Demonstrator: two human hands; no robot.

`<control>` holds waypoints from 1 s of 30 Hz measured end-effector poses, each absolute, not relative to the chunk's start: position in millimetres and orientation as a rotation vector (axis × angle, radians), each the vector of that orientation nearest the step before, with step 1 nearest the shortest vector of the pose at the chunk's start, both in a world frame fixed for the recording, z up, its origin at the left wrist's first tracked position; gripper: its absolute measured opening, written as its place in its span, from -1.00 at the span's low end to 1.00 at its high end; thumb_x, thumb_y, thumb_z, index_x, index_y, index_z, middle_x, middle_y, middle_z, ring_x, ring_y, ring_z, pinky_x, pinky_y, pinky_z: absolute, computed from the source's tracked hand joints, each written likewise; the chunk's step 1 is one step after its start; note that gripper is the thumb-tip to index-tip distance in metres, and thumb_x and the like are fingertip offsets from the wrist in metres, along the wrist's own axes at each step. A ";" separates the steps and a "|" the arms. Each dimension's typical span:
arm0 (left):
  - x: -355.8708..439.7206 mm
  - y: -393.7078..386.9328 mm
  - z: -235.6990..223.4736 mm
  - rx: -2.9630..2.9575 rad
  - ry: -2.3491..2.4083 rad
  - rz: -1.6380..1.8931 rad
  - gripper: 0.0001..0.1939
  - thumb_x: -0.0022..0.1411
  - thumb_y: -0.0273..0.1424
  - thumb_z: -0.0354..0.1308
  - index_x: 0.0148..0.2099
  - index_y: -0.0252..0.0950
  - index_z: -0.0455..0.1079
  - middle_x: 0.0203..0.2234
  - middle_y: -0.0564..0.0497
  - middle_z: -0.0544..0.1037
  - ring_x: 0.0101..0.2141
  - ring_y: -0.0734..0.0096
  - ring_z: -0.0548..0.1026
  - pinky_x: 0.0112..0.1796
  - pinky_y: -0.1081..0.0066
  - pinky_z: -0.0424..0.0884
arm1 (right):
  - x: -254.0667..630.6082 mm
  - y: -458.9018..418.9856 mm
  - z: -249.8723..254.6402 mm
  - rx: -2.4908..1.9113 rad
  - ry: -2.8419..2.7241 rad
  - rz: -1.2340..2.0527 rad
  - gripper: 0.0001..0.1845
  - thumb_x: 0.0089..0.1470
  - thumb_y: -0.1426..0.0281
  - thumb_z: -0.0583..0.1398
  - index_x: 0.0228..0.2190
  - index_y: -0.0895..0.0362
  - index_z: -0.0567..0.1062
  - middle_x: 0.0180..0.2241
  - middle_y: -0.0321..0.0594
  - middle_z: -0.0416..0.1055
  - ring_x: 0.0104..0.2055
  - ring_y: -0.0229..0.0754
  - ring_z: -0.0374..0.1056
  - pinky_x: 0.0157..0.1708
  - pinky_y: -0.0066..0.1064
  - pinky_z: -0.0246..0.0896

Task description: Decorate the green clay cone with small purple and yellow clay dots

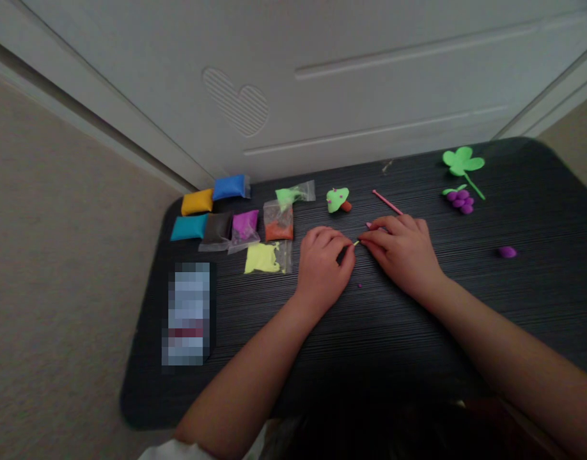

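Note:
Between my two hands, low over the dark table (284, 338), is a short thin strip of yellow modelling clay (356, 243). My left hand (325, 262) has its thumb and forefinger closed at the strip's left end. At the other end, the fingertips of my right hand (403, 252) pinch it. A pink modelling stick (387, 201) lies just beyond my right hand, and a small pink tip (369, 225) shows beside its fingers. A tiny purple clay bit (359, 285) rests below the strip. Past my left hand lies a clay tree (339, 200) with green top and brown trunk.
Clay bags lie at left, among them yellow (261, 258), orange (279, 230) and blue (229, 188). A blurred-out phone-like object (188, 313) is nearer me. At right are a green clay clover (461, 161), purple clay grapes (460, 200) and a purple lump (507, 252).

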State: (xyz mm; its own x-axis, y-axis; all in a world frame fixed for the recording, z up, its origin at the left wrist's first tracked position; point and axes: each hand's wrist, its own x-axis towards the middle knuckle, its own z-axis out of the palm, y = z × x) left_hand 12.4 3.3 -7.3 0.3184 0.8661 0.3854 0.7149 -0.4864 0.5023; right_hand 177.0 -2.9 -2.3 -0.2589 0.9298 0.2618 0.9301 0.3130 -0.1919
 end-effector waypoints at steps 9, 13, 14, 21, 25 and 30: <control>13.8 3.5 -7.3 2.391 1.435 0.906 -0.86 0.16 -0.40 0.02 -0.32 -0.29 0.39 -0.34 0.00 0.48 -0.16 0.30 0.30 -0.07 0.24 0.22 | 182.2 -4.0 4.4 -1.671 -2.129 0.030 -0.81 0.10 0.33 0.03 -0.33 0.12 0.41 -0.27 -0.22 0.39 -0.23 -0.11 0.22 -0.25 -0.26 -0.07; 15.6 3.6 -8.2 2.430 1.431 0.875 -0.84 0.17 -0.39 0.01 -0.31 -0.29 0.41 -0.33 -0.01 0.47 -0.12 0.27 0.27 -0.06 0.23 0.20 | 191.2 -6.1 9.2 -1.664 -2.065 0.087 -0.83 0.10 0.32 0.04 -0.38 0.14 0.35 -0.39 -0.21 0.38 -0.32 -0.15 0.25 -0.29 -0.30 -0.01; 15.9 3.8 -8.5 2.437 1.432 0.867 -0.83 0.17 -0.39 0.01 -0.31 -0.29 0.41 -0.32 -0.01 0.47 -0.12 0.27 0.27 -0.06 0.23 0.20 | 192.9 -6.8 10.0 -1.659 -2.055 0.104 -0.84 0.09 0.31 0.05 -0.39 0.14 0.34 -0.42 -0.22 0.37 -0.35 -0.17 0.26 -0.29 -0.30 0.01; 16.1 4.9 -10.0 2.467 1.438 0.821 -0.82 0.18 -0.38 0.00 -0.30 -0.29 0.42 -0.30 -0.03 0.47 -0.11 0.24 0.26 -0.08 0.21 0.20 | 196.6 -10.9 14.9 -1.610 -2.008 0.134 -0.88 0.07 0.32 0.10 -0.40 0.11 0.38 -0.41 -0.25 0.41 -0.34 -0.18 0.27 -0.29 -0.34 0.07; 16.3 5.4 -10.2 2.475 1.435 0.788 -0.82 0.18 -0.39 0.00 -0.29 -0.29 0.42 -0.29 -0.01 0.46 -0.10 0.24 0.25 -0.07 0.21 0.19 | 196.5 -11.3 15.3 -1.575 -2.021 0.144 -0.90 0.08 0.39 0.08 -0.35 0.10 0.38 -0.37 -0.25 0.42 -0.30 -0.17 0.27 -0.25 -0.33 0.08; 16.2 4.4 -8.7 2.468 1.429 0.771 -0.82 0.18 -0.39 0.00 -0.27 -0.29 0.42 -0.27 -0.02 0.46 -0.10 0.24 0.25 -0.07 0.22 0.19 | 196.4 -11.6 15.8 -1.556 -2.026 0.163 -0.88 0.10 0.38 0.05 -0.39 0.13 0.37 -0.42 -0.23 0.39 -0.34 -0.18 0.27 -0.28 -0.33 0.10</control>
